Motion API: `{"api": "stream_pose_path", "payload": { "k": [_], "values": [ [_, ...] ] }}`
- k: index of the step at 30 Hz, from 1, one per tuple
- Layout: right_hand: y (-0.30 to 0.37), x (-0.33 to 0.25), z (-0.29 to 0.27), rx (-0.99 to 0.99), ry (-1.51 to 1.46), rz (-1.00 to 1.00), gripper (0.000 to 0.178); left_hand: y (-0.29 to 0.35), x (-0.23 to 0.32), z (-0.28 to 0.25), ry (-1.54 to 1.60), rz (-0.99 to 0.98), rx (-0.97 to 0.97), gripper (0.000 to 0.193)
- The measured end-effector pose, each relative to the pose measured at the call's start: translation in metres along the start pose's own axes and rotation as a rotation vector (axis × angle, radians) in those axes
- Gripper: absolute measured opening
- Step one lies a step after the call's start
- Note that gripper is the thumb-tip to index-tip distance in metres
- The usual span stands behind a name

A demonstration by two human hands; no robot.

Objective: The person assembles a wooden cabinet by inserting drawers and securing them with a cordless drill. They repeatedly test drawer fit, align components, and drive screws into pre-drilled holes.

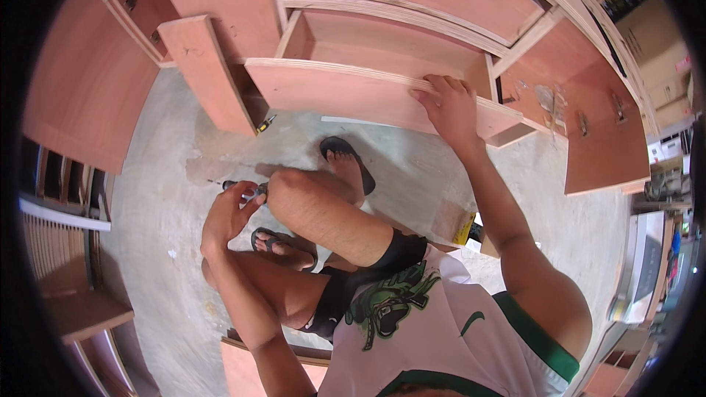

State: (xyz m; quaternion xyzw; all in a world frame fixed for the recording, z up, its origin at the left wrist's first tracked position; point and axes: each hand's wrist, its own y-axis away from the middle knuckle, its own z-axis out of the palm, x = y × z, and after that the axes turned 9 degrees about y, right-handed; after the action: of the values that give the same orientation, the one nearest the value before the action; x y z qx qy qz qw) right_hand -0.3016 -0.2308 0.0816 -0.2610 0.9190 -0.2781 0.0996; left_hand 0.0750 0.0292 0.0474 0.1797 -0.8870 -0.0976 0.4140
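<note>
A plywood drawer (331, 87) was observed standing part-way out of a wooden cabinet (397, 16), below another drawer front set in the same frame. Its top front edge was grasped right of centre by the right hand (450, 106), with the fingers laid over the edge and the thumb set against the outer face. A small grey object (257, 194) was pinched between the thumb and fingertips of the left hand (230, 213), beside the bent knee; its kind could not be told. The drawer was judged stiff and fairly heavy for its length, not fragile, with flat faces offering little purchase and bare ply edges that might splinter. The top edge was considered the best hold, taken near mid-length or by both ends, since an off-centre pull could cause it to skew. To the left, a narrow board (198, 66) was seen leaning at the cabinet, with a yellow-and-black tool (266, 124) near its lower end. To the right, a cabinet door (607, 143) with metal hinges was noted. Sandals (368, 181) were worn on the concrete floor (412, 165).
</note>
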Motion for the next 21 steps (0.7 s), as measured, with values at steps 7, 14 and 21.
{"api": "stream_pose_path", "payload": {
  "k": [7,14,21],
  "values": [
    [-0.019,0.005,0.004,-0.118,0.053,0.073,0.041,-0.003,0.006,0.001,0.0,0.022,-0.036,0.041],
    [-0.004,-0.007,0.008,-0.04,0.063,0.025,0.041,-0.003,0.002,-0.004,-0.001,-0.009,-0.008,0.04],
    [-0.001,0.0,0.009,0.011,0.038,0.018,0.039,-0.009,0.006,0.001,0.007,-0.014,-0.049,0.036]
  ]
}}
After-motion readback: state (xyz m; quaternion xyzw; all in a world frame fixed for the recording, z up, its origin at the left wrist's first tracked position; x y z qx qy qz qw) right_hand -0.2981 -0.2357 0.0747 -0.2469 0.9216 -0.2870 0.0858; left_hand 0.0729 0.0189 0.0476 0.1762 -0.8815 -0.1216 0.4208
